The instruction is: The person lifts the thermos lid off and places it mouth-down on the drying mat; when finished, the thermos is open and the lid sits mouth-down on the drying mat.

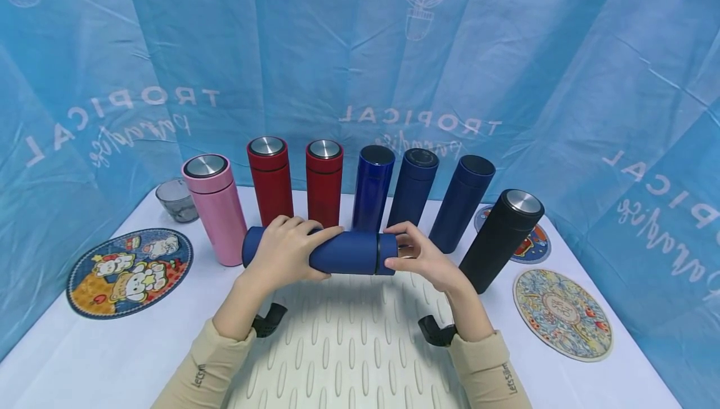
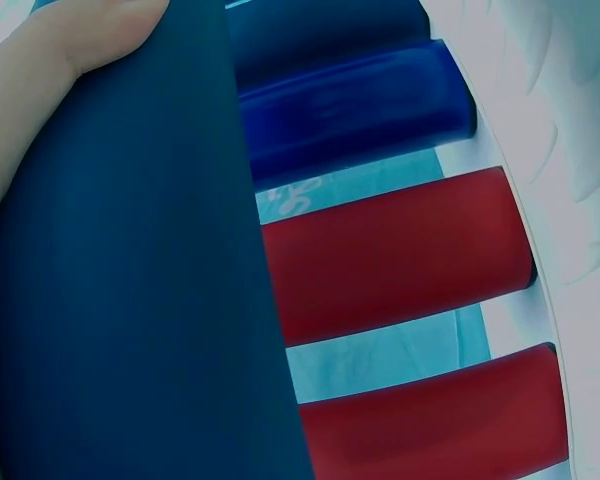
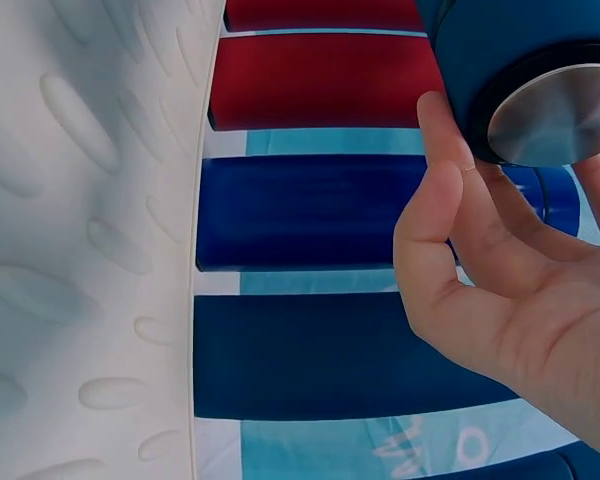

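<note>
A matte dark blue thermos flask [image 1: 351, 252] lies sideways in the air above the white textured mat [image 1: 349, 346]. Around its body, toward the base end, my left hand [image 1: 287, 249] is wrapped. My right hand [image 1: 422, 257] pinches the lid end between thumb and fingers. The lid's silver disc [image 3: 555, 115] shows in the right wrist view. In the left wrist view the flask body [image 2: 130, 270] fills the left side, with a left finger across its top. Behind it stand two red flasks [image 1: 272, 184] and a glossy blue flask [image 1: 372, 190].
A pink flask [image 1: 219, 215] stands left, two dark blue flasks [image 1: 413, 190] and a black flask [image 1: 497, 246] right. A cartoon mat [image 1: 129, 274] and a glass cup [image 1: 177, 201] lie left. A floral round mat [image 1: 562, 315] and another round mat [image 1: 531, 246] lie right.
</note>
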`<state>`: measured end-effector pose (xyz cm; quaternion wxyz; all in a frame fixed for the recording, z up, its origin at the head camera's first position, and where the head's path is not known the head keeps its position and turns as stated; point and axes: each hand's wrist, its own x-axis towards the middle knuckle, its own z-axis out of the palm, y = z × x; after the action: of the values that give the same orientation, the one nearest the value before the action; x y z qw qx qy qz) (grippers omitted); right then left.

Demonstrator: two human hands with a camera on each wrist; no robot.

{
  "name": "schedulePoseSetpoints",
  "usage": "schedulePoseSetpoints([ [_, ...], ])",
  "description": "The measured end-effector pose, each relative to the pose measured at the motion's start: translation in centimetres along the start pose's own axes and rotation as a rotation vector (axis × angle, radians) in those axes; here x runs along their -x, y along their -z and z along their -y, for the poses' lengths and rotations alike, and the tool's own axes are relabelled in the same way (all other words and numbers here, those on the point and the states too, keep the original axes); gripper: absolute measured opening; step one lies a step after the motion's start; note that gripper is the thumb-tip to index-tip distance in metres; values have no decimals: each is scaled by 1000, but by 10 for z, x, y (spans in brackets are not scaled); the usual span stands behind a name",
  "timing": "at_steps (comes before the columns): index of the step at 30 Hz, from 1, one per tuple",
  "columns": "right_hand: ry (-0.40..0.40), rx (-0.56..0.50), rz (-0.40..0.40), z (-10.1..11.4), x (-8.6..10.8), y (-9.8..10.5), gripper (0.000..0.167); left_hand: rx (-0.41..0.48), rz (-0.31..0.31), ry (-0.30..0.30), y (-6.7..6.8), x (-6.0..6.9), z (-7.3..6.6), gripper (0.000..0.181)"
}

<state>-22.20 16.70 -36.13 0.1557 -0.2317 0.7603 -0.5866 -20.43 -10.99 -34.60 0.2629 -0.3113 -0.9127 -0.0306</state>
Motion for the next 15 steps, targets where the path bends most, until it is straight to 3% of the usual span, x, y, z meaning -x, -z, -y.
schedulePoseSetpoints([
  [15, 67, 118, -19, 2, 2, -1, 58, 32, 30, 20, 0, 0, 1, 80],
])
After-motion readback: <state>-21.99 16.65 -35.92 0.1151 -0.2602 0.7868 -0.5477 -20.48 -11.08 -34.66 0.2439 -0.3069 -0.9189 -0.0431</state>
